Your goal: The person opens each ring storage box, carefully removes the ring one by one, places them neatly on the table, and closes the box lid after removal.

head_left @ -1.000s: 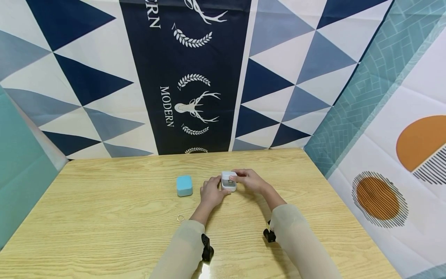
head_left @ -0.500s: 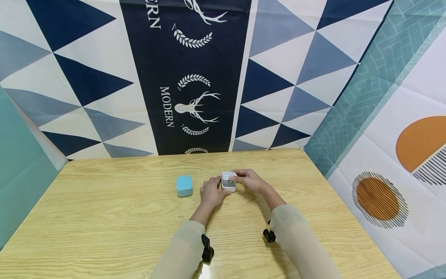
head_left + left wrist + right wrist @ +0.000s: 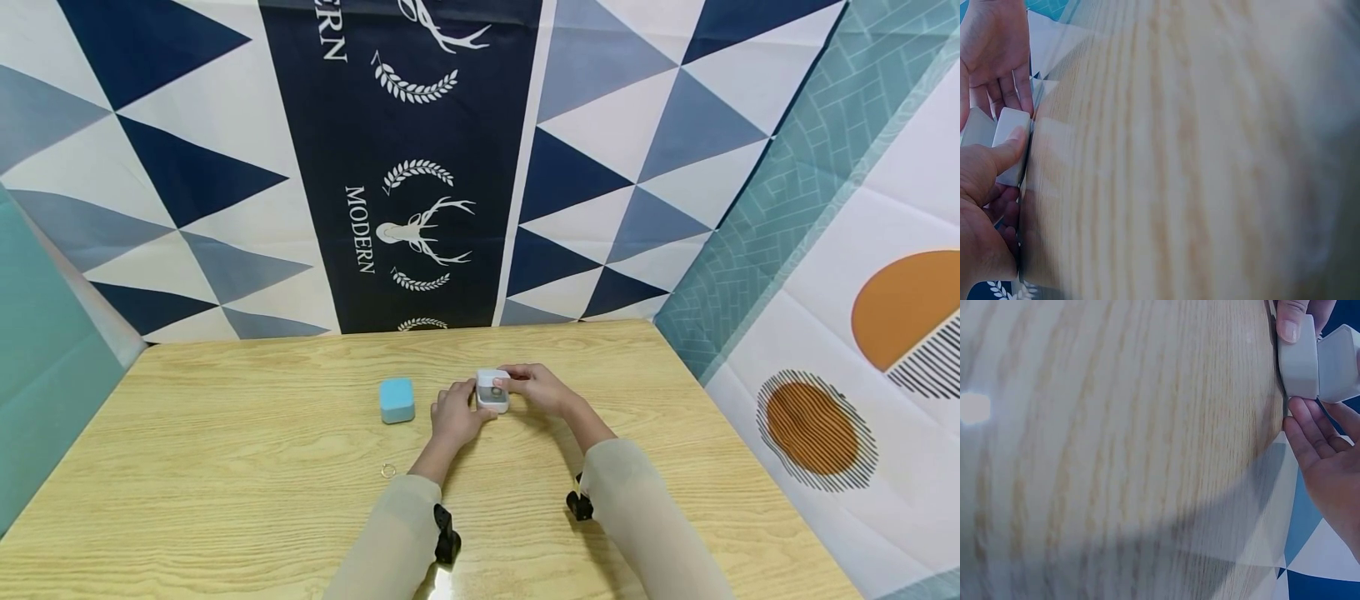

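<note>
A small white ring box [image 3: 492, 377] stands on the table with its lid raised and a grey inside facing the person. Something small and round sits inside; its details are too small to tell. My left hand [image 3: 453, 415] grips the base at its left, and in the right wrist view the thumb presses the base's front wall [image 3: 1298, 362]. On the other side, my right hand [image 3: 542, 390] holds the raised lid [image 3: 1337, 362] with the thumb at its front and fingers behind. A thin gold ring [image 3: 388, 471] lies on the table, left of the left forearm.
A light blue rounded box [image 3: 397, 400] stands left of the left hand. The wood-grain table [image 3: 225, 467] reaches back to a patterned cloth wall [image 3: 420, 275], with more cloth at both sides. Each sleeve carries a black wrist camera, one at the left [image 3: 447, 537].
</note>
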Demonstrator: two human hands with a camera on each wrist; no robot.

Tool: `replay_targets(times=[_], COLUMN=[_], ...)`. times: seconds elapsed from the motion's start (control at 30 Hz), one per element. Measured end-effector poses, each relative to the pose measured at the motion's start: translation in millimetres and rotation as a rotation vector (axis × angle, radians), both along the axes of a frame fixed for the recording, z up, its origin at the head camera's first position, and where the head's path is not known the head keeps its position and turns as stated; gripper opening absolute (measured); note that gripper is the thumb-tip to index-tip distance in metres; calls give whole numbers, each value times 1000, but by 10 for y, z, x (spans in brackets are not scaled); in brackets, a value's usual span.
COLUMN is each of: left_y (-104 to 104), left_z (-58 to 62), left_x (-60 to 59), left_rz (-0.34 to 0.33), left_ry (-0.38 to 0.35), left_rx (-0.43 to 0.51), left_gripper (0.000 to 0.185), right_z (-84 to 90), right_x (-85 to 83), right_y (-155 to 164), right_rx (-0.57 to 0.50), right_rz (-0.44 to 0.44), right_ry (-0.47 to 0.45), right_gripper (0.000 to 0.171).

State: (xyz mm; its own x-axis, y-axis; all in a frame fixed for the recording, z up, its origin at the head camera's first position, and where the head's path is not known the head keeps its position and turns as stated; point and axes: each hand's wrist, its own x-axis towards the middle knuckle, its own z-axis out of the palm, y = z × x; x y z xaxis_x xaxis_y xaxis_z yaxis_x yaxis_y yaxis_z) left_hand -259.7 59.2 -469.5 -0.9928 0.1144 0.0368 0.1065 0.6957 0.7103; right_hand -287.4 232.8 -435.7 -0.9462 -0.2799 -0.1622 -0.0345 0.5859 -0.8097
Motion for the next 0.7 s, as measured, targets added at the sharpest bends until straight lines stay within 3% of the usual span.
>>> replay_targets(times=[0.57, 0.7], left_y=[-4, -7], left_z=[17, 12], left_x=[6, 15], left_rz=[-2, -1], left_ry=[7, 9], left_rx=[2, 2], left_gripper=[66, 66], right_z=[2, 115], right_x=[-24, 44], right_y=[3, -47], right_rx=[-11, -7], right_rz=[0, 9], right_ry=[-19, -29], right_gripper=[55, 52])
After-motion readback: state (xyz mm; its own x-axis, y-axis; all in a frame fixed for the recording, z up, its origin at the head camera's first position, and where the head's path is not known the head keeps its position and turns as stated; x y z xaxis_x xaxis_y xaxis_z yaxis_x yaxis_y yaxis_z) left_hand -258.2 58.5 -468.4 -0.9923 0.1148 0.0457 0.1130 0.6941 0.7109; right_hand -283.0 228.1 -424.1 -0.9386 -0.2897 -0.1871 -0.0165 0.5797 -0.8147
